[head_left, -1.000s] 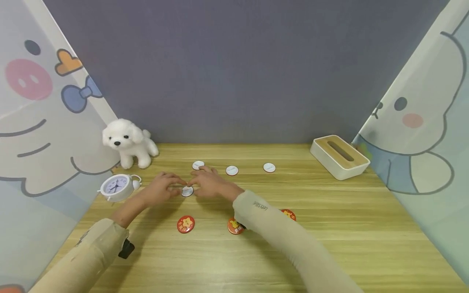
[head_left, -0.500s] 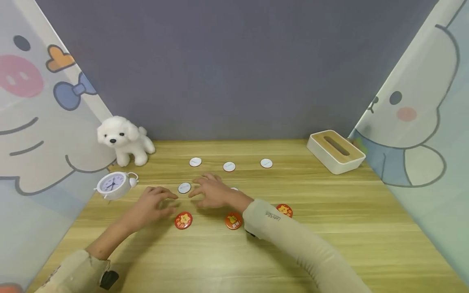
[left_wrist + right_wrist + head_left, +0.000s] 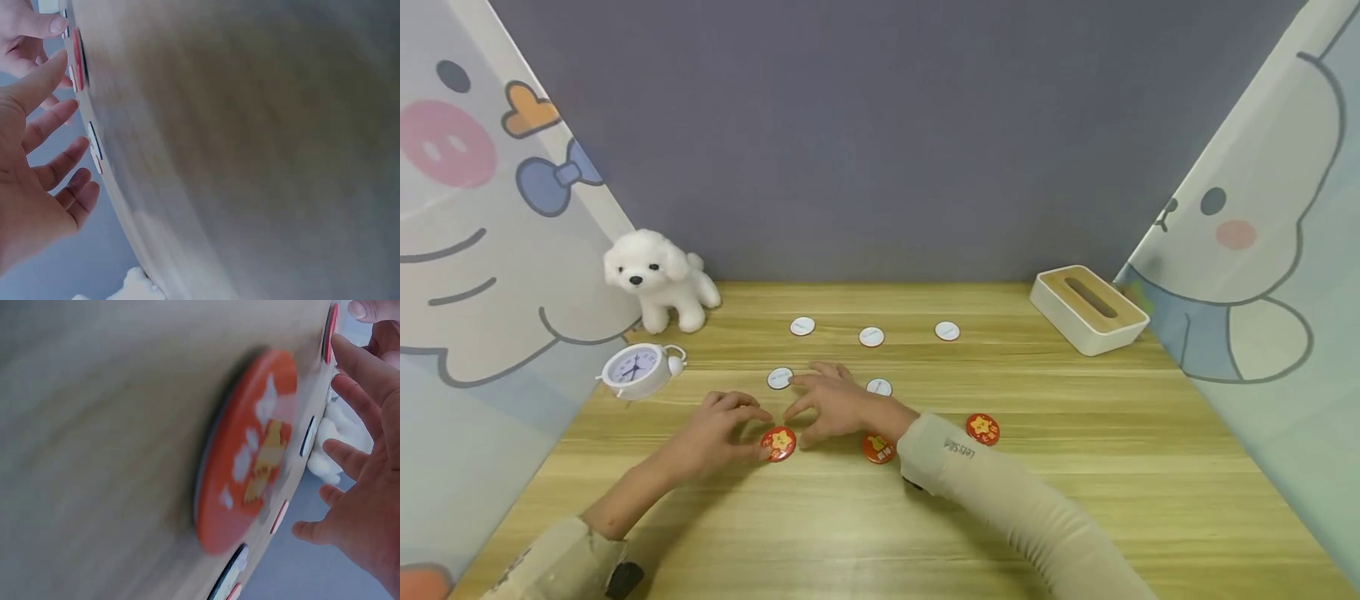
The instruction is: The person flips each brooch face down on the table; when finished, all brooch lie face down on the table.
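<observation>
I see L hand & R hand loosely spread, gripping nothing, either side of red star badge on worktop; contact unclear. My est.: 5 white-side-up discs done, this + two other red badges left.

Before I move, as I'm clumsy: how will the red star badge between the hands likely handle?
The red star badge is probably light, being thin. Its shiny face may feel slippery. Lying flat, it seems unlikely to roll.

The table bears badges, a clock, tissue box and toy dog.
</observation>
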A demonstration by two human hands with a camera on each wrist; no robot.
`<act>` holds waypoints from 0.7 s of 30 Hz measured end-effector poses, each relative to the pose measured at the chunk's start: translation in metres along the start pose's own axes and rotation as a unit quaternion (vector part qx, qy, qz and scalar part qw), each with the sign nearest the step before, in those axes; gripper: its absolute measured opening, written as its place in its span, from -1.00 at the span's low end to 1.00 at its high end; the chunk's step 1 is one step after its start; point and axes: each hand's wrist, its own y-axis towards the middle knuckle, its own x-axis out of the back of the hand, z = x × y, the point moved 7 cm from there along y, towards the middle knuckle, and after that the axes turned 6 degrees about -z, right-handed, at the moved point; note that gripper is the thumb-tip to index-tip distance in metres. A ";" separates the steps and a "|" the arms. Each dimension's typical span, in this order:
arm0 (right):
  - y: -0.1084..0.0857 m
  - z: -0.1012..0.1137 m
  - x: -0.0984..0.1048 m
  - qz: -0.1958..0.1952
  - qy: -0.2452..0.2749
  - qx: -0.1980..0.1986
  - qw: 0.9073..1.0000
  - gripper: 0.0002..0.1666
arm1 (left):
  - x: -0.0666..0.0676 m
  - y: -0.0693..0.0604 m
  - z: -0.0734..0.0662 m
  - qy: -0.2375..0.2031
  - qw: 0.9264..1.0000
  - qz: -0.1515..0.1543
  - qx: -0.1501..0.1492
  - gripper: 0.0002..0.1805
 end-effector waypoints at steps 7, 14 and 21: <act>0.001 0.007 -0.004 0.000 -0.007 0.012 1.000 -0.49 | -0.004 -0.004 0.000 0.006 1.000 -0.009 -0.004 -0.58; 0.003 0.010 -0.004 -0.002 -0.014 0.021 1.000 -0.50 | -0.003 -0.002 -0.002 0.015 1.000 -0.022 -0.017 -0.63; 0.004 0.013 -0.004 -0.005 -0.017 0.028 0.999 -0.53 | -0.006 -0.002 -0.003 0.025 1.000 -0.011 -0.015 -0.67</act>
